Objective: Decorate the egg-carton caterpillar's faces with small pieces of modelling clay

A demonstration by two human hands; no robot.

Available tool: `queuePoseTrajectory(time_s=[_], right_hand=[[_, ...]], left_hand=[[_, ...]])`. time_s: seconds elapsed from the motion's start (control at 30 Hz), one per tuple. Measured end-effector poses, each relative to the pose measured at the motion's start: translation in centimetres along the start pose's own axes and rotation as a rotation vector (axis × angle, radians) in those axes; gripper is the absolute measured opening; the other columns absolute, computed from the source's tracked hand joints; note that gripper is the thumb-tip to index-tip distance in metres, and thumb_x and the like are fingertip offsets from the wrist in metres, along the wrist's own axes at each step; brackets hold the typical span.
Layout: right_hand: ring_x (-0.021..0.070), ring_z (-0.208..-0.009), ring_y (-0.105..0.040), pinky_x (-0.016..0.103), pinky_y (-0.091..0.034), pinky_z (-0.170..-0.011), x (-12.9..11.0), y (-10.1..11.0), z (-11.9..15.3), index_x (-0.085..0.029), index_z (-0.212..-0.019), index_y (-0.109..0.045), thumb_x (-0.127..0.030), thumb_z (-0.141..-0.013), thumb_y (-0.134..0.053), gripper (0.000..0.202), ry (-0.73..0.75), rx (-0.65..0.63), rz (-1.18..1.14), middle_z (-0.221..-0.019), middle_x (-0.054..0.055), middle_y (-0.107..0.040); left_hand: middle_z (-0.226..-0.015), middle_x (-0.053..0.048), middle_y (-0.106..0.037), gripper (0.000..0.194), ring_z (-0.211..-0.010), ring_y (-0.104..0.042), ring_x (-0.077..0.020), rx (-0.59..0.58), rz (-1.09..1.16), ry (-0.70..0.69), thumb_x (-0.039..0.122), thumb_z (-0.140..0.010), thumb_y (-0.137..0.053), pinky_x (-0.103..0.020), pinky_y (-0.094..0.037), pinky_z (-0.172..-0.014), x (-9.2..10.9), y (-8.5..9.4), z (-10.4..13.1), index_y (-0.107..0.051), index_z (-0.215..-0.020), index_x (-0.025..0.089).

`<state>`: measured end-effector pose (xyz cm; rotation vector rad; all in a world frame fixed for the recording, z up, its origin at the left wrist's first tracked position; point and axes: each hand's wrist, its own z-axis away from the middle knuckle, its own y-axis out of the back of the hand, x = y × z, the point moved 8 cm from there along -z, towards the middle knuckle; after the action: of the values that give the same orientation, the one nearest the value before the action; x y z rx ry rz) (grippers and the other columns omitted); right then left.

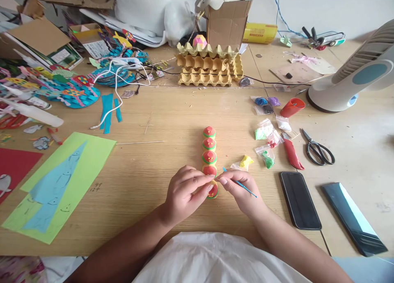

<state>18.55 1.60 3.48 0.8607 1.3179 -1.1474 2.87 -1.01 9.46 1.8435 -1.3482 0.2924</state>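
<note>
A column of several small round pieces (pixel 209 144), red on top with green rims and tiny yellow bits, runs down the middle of the table. Over its near end, my left hand (pixel 188 189) has thumb and index finger pinched close together; whatever lies between them is too small to name. My right hand (pixel 241 189) holds a thin blue tool (pixel 246 188) against its palm side, fingertips closed and nearly touching the left ones. The nearest round piece (pixel 212 191) shows below the fingertips. A yellow clay lump (pixel 246 161) on a clear bag lies just beyond my right hand.
Right of the hands are clay bags (pixel 264 130), a red cup (pixel 292 107), a red cutter (pixel 292 152), scissors (pixel 318 148), a phone (pixel 300 200), a dark glossy slab (pixel 353 217) and a fan (pixel 353 74). Egg cartons (pixel 205 65) stand behind; green paper (pixel 92 160) lies left.
</note>
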Motion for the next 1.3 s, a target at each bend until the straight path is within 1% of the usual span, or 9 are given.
queuePoseTrajectory(time_s=[0.1,0.23,0.37,0.57,0.8,0.9,1.0,1.1,1.3], right_hand=[[0.0134,-0.067,-0.058,0.026,-0.046,-0.064,0.0,-0.2,0.1,-0.021,-0.083,-0.081,-0.042,-0.087,-0.079,0.021,-0.021,-0.016,0.000,-0.072,0.002,-0.072],[0.0125,-0.063,-0.057,0.025,-0.044,-0.061,-0.6,-0.5,0.1,-0.019,-0.074,-0.078,-0.044,-0.093,-0.072,0.031,0.008,-0.050,0.054,-0.066,0.002,-0.070],[0.0135,-0.064,-0.059,0.026,-0.045,-0.062,-0.9,-0.8,0.2,-0.019,-0.077,-0.079,-0.043,-0.096,-0.068,0.032,0.071,-0.089,0.120,-0.068,0.003,-0.070],[0.0157,-0.069,-0.064,0.028,-0.048,-0.066,-1.2,-1.5,0.4,-0.019,-0.080,-0.079,-0.042,-0.097,-0.068,0.031,0.120,-0.153,0.180,-0.073,0.005,-0.073],[0.0187,-0.075,-0.068,0.030,-0.052,-0.071,-1.2,-1.3,0.3,-0.018,-0.084,-0.079,-0.050,-0.099,-0.061,0.040,0.088,-0.145,0.165,-0.078,0.007,-0.075],[0.0180,-0.073,-0.067,0.030,-0.052,-0.068,-0.6,-1.0,0.3,-0.018,-0.088,-0.080,-0.050,-0.095,-0.068,0.034,0.032,-0.113,0.131,-0.081,0.007,-0.077],[0.0157,-0.066,-0.064,0.028,-0.050,-0.062,0.1,-0.8,0.4,-0.019,-0.088,-0.080,-0.047,-0.090,-0.074,0.030,-0.028,-0.087,0.105,-0.076,0.005,-0.076],[0.0154,-0.066,-0.063,0.028,-0.050,-0.062,0.3,-0.8,0.4,-0.018,-0.085,-0.079,-0.046,-0.090,-0.075,0.029,-0.040,-0.075,0.085,-0.075,0.005,-0.074],[0.0155,-0.068,-0.064,0.028,-0.051,-0.064,0.3,-1.0,0.4,-0.018,-0.084,-0.079,-0.044,-0.091,-0.074,0.027,-0.044,-0.095,0.043,-0.075,0.005,-0.074]], left_hand=[[-0.093,-0.004,-0.076,0.034,-0.083,-0.063,-0.0157,0.007,-0.010,-0.006,0.004,-0.087,-0.073,-0.031,-0.052,-0.078,0.0,0.0,0.0,-0.071,-0.117,0.019],[-0.088,-0.003,-0.075,0.024,-0.078,-0.062,-0.0154,0.012,-0.035,-0.010,0.008,-0.087,-0.075,-0.031,-0.051,-0.074,0.2,0.1,-0.2,-0.072,-0.109,0.018],[-0.086,-0.003,-0.074,0.019,-0.077,-0.061,-0.0154,0.005,-0.021,-0.005,0.011,-0.088,-0.077,-0.031,-0.052,-0.074,0.2,0.0,-0.3,-0.073,-0.105,0.018],[-0.085,-0.002,-0.074,0.020,-0.077,-0.061,-0.0148,0.005,0.015,0.000,0.008,-0.086,-0.077,-0.031,-0.051,-0.073,0.1,0.1,-0.2,-0.072,-0.102,0.018],[-0.084,-0.001,-0.074,0.017,-0.077,-0.061,-0.0146,0.005,0.027,0.028,0.008,-0.088,-0.074,-0.031,-0.051,-0.073,-0.1,0.1,-0.1,-0.072,-0.100,0.021],[-0.083,-0.001,-0.073,0.016,-0.077,-0.062,-0.0145,0.019,0.016,0.026,0.008,-0.089,-0.074,-0.031,-0.052,-0.073,-0.1,0.3,-0.2,-0.071,-0.098,0.020],[-0.081,0.000,-0.073,0.014,-0.075,-0.062,-0.0148,0.021,0.008,0.024,0.010,-0.090,-0.072,-0.031,-0.052,-0.072,0.0,0.4,-0.3,-0.071,-0.098,0.021],[-0.081,0.000,-0.073,0.013,-0.075,-0.063,-0.0151,0.022,-0.002,0.023,0.012,-0.091,-0.072,-0.031,-0.053,-0.073,0.1,0.4,-0.4,-0.071,-0.099,0.022],[-0.085,-0.001,-0.075,0.019,-0.076,-0.063,-0.0148,0.013,-0.027,0.011,0.013,-0.089,-0.076,-0.030,-0.052,-0.073,0.2,0.2,-0.4,-0.071,-0.106,0.021]])
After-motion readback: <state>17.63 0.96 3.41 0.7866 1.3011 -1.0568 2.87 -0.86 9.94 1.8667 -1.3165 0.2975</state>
